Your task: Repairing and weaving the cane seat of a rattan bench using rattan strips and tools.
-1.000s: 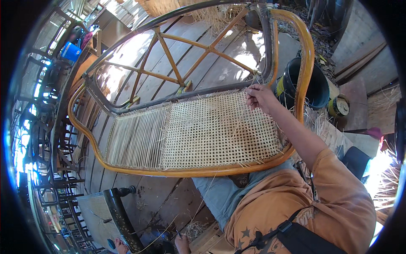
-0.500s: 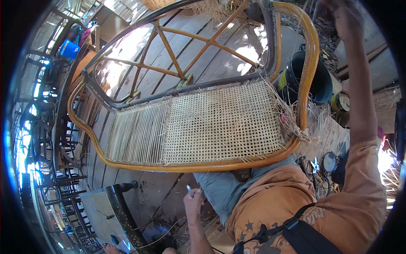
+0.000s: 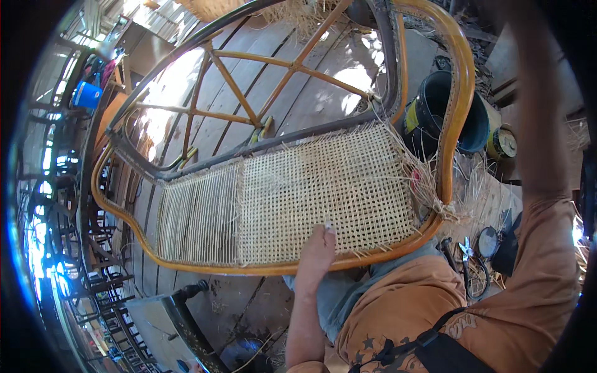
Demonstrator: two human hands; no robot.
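Nearest is the person's orange shirt [image 3: 407,304], crossed by a black strap [image 3: 451,351], with blue-grey trousers [image 3: 329,308] below the bench's near rail. From the near edge the left forearm [image 3: 303,314] rises almost straight, and the left hand [image 3: 318,246] lies over the near part of the woven seat [image 3: 292,193], back upward, fingers curled round a small pale thing [image 3: 329,228] too small to identify. Whether the knuckles touch the weave cannot be told. The right arm [image 3: 542,118] stretches far along the right side; the right hand is lost beyond the dark rim, so its grip cannot be told. Pliers [image 3: 466,248] lie at the right, near the sleeve. The seat sits inside the curved bench frame [image 3: 205,269], its left part bearing strands in one direction only. Loose strands [image 3: 429,174] hang at its right end, near a dark bucket [image 3: 479,127]. Beyond stands the crossed-pole backrest [image 3: 293,66].
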